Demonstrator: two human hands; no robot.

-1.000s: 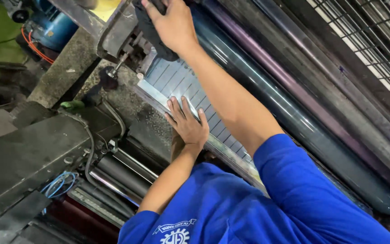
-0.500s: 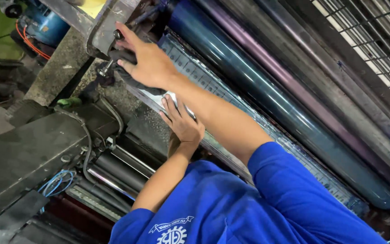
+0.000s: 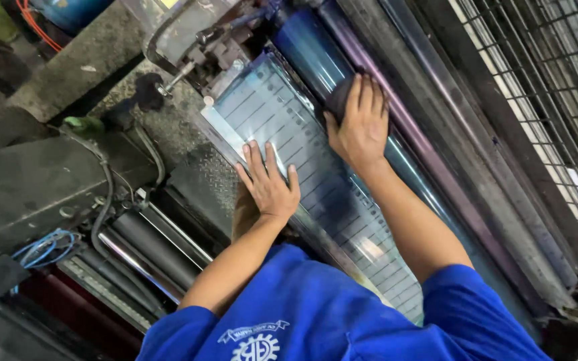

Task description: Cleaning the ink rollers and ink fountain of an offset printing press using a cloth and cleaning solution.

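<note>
A shiny metal printing plate (image 3: pixel 282 113) with ruled lines wraps a cylinder in the press. My left hand (image 3: pixel 270 182) lies flat on its near edge, fingers spread, holding nothing. My right hand (image 3: pixel 360 124) presses a dark cloth (image 3: pixel 338 97) against the plate's far side, next to the dark blue roller (image 3: pixel 306 50). Only the top of the cloth shows above my fingers. Both arms come out of blue sleeves at the bottom.
Purple and grey rollers (image 3: pixel 429 113) run diagonally beyond the blue one, with a wire mesh guard (image 3: pixel 543 87) at the right. Grey machine housing (image 3: pixel 28 180), hoses, blue wires (image 3: pixel 41 246) and a chrome roller (image 3: pixel 148 251) sit left.
My right hand with the cloth has swept from the plate's upper left end, past the bracket, down and right to the plate's middle. The left hand has stayed put. The view shifted slightly.
</note>
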